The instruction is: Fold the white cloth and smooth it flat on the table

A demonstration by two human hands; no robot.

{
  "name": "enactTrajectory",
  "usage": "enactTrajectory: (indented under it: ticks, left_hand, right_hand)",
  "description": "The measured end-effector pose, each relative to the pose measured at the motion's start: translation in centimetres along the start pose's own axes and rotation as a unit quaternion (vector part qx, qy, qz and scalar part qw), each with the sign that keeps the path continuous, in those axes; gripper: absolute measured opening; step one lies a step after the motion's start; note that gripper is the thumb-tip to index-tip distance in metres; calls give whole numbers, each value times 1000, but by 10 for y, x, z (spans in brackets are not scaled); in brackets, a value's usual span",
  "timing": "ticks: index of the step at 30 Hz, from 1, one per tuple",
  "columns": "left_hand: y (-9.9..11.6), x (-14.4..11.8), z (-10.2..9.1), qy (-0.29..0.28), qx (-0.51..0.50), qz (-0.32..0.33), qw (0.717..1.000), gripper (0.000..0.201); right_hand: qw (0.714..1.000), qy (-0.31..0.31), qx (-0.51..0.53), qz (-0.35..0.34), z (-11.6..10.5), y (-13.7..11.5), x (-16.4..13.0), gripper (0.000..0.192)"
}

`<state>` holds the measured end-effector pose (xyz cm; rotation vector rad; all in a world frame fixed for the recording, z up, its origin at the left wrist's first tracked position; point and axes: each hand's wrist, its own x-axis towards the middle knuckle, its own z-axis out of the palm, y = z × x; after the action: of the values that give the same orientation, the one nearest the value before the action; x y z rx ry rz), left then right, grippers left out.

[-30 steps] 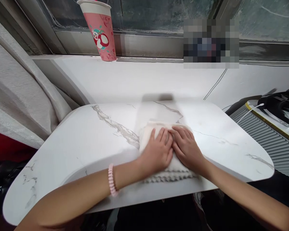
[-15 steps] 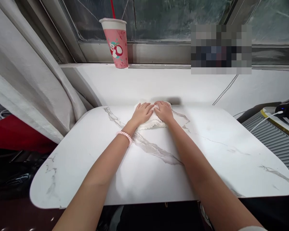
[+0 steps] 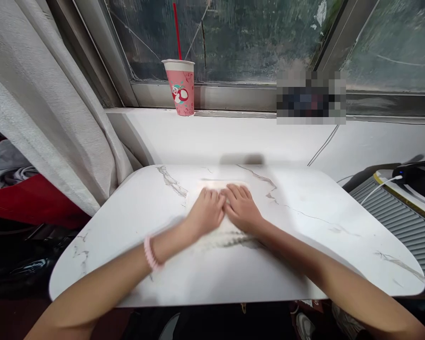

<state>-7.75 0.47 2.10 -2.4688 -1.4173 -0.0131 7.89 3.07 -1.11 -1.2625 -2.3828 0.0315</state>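
A white cloth (image 3: 217, 234) lies bunched on the white marble-patterned table (image 3: 127, 278), blurred by motion at its near edge. My left hand (image 3: 207, 210), with a pink coiled band (image 3: 150, 253) on its wrist, presses the cloth from above, fingers curled closed over it. Beside it, my right hand (image 3: 241, 208) bears down on the cloth's right part, its fingers bent over it. The two hands touch or nearly touch at the thumbs. Much of the cloth is hidden under them.
A pink paper cup (image 3: 181, 89) with a red straw stands on the window ledge. Right of it, something is pixelated. A grey curtain (image 3: 63, 94) hangs at the left. At the right, a black device (image 3: 418, 177) with a white cable rests on a ribbed grey case (image 3: 389, 208).
Both hands have drawn the cloth from the table's far edge toward me. My elbows have spread outward, and my left fingers are more curled. The view has tilted up slightly.
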Motion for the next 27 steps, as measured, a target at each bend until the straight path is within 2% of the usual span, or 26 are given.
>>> enactTrajectory:
  ticks: [3,5,8,11,13,16,17,19,21,24,27]
  left_hand:
    - [41,-45,-9,-14,76,-11,997,48]
    - [58,-69,-14,-42,96,-2,995,52]
    - [69,-88,-23,-78,97,1,992,54]
    - [62,-87,-36,-107,90,-4,990,53]
    - [49,-75,-44,-143,85,8,986,45]
    - [15,-45,-49,-192,67,50,978,36]
    - [0,-32,-46,-198,58,41,978,38]
    - [-30,-8,-30,-191,21,-28,981,39]
    - [-58,13,-5,-125,-24,-95,987,46]
    - [-94,33,36,-25,-99,-134,986,51]
    - [-119,46,61,9,-135,-144,980,52]
  right_hand:
    - [999,-23,7,-36,-13,-28,-42,44]
    - [998,-30,6,-54,-20,-44,-67,46]
    - [996,-42,6,-73,-28,-58,-90,48]
    - [996,-56,17,-74,-29,-62,-90,49]
    - [995,-61,27,-71,-24,-60,-75,49]
    - [997,-51,36,-52,-10,-54,-31,45]
    - [998,-45,35,-41,-4,-51,-12,42]
    - [999,-36,26,-11,10,-43,28,36]
    - [999,-16,21,37,25,-34,67,34]
    - [996,9,33,81,43,-23,112,32]
    - [995,27,31,87,58,-17,139,30]
